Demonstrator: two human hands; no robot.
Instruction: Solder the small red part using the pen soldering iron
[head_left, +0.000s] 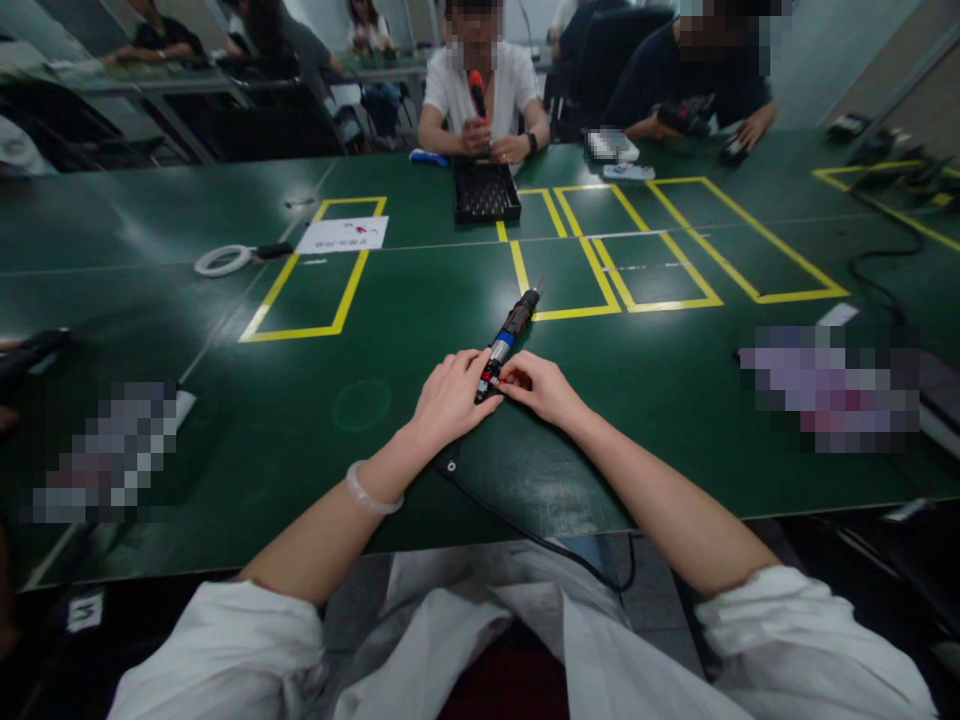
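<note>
An electric screwdriver with a black, blue and silver body lies on the green table, its thin bit pointing away to the upper right. My left hand is closed over the rear part of the tool from the left. At that rear end, the fingertips of my right hand pinch at a small red part; its exact shape is too small to make out. A black cord runs from under my left hand over the table's front edge.
Yellow tape rectangles mark the green table. Across it, a person holds a red-handled tool behind a black tray. A paper sheet and a white ring lie left; blurred flat items lie at both sides.
</note>
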